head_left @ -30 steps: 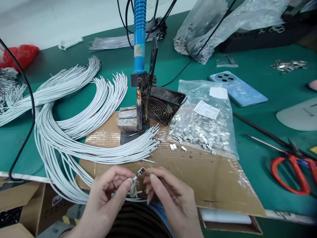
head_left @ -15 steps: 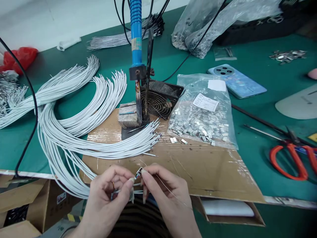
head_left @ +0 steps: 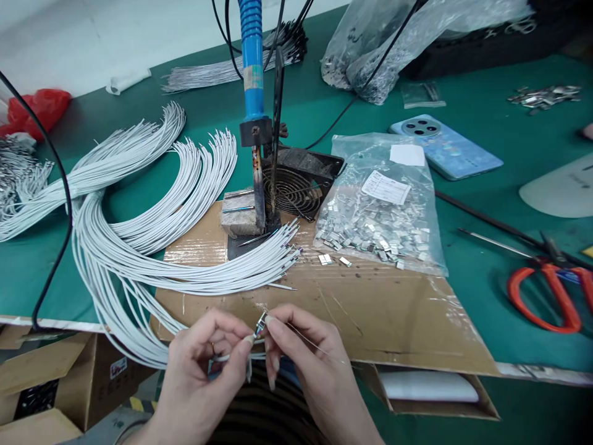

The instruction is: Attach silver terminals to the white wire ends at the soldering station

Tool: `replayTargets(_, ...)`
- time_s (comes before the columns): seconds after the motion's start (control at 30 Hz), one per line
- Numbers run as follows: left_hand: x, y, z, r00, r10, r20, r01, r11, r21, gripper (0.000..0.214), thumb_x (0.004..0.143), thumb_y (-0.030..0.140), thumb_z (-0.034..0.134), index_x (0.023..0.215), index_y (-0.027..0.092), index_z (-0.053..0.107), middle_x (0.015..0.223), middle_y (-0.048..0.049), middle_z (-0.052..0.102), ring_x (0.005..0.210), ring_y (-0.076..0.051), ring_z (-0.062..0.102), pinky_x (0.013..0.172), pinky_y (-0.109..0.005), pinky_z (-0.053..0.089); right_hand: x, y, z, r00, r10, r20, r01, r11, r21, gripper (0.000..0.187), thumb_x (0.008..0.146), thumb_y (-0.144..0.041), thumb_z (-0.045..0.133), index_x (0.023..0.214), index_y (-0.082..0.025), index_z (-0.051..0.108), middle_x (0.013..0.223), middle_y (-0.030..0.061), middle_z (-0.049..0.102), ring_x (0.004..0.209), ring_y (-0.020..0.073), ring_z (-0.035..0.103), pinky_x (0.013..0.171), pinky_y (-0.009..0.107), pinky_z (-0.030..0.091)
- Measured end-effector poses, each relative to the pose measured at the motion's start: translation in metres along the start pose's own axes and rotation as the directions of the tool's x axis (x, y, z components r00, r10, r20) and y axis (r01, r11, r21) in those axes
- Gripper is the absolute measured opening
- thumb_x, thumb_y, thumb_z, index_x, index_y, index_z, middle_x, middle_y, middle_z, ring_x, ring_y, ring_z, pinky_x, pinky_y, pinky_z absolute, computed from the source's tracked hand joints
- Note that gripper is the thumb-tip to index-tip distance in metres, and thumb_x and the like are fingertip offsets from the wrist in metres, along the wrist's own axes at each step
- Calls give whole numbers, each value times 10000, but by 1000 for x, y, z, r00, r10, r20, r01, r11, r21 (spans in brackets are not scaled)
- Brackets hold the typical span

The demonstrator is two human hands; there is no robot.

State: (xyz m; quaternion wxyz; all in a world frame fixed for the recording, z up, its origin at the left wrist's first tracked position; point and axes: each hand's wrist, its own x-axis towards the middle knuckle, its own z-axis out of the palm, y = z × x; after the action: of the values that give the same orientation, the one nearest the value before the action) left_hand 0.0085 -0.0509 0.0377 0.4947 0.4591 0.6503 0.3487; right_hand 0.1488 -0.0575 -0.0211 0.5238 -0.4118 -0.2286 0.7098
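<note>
Low over the front edge of the cardboard, my left hand (head_left: 208, 364) is closed in a pinch on the end of a white cable (head_left: 222, 358). A small metal connector (head_left: 260, 322) sits at that end, with coloured wire ends beside it. My right hand (head_left: 308, 358) pinches the connector's far end between thumb and forefinger. A thin silvery wire (head_left: 315, 344), which looks like solder, also runs through its fingers. Fingertips partly hide the join. Ahead stands a blue-handled soldering iron (head_left: 252, 68), tip downward, beside a grey block (head_left: 238, 221).
White cable bundles (head_left: 185, 272) curve across the left and onto the cardboard sheet (head_left: 393, 327). A plastic bag (head_left: 384, 216) of small metal parts lies right of a black fan (head_left: 301, 185). Further right are a blue phone (head_left: 449, 148) and red-handled cutters (head_left: 556, 296).
My hands stay nearly in place, and the connector is tilted a little more upright between my fingers. The camera view has shifted slightly.
</note>
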Motion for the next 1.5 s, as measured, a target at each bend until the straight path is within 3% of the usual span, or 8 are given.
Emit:
replayTargets(0.33,-1,-11,1,986,169,5,-168,983,77,86,870,214,748,784,223,754,625,25,743,527,-118,664,537,-186,504,0,3,-1,1000,6,28,-7,1000,29,348,906,-487,805,798,-171,707,670,-40,570,521,90,552,507,196,480)
replayTargets(0.53,-2,-18,0,968,249,-9,-244,956,163,128,914,231,709,802,215,770,664,-12,767,545,-135,667,498,-197,485,-8,1,3,998,39,-46,-35,996,78,273,859,-432,858,847,-185,741,734,-28,621,568,89,559,543,190,493)
replayTargets(0.87,-1,-23,0,947,321,18,-318,929,191,105,921,184,701,854,243,757,655,26,758,501,-112,636,479,-177,475,-2,14,0,998,-63,12,62,994,89,199,926,-366,816,863,-199,726,749,-39,639,553,60,574,535,135,523)
replayTargets(0.97,2,-24,-5,918,391,69,-395,881,260,120,925,150,691,869,238,749,667,19,765,529,-121,675,459,-166,470,-2,16,-1,997,-71,8,70,995,70,203,930,-366,806,855,-200,716,745,-38,631,551,65,574,531,140,520)
replayTargets(1.07,5,-23,-10,851,492,182,-524,776,350,142,923,103,678,889,230,733,701,9,780,566,-133,716,444,-154,474,-2,18,-2,994,-104,-19,104,994,12,208,921,-366,789,835,-200,699,723,-37,614,542,77,558,522,160,511)
replayTargets(1.23,5,-26,-12,783,567,256,-620,674,402,170,921,64,649,941,226,692,703,30,750,509,-107,667,460,-157,486,-1,23,2,956,-273,-105,237,934,-265,134,899,-240,652,769,-211,634,663,-49,549,540,101,517,512,194,453)
replayTargets(1.4,5,-29,-10,819,507,269,-573,700,426,150,924,91,634,857,201,711,630,28,712,429,-90,557,424,-164,440,-3,18,5,930,-351,-106,293,886,-359,126,801,-131,644,715,-208,592,650,-52,521,570,106,481,537,213,391)
replayTargets(1.5,5,-25,-9,883,394,257,-467,794,389,166,938,138,634,818,192,735,631,7,737,459,-101,592,445,-167,456,-5,17,1,932,-357,-64,317,886,-340,189,905,-196,599,717,-203,611,654,-34,550,591,120,517,567,224,413)
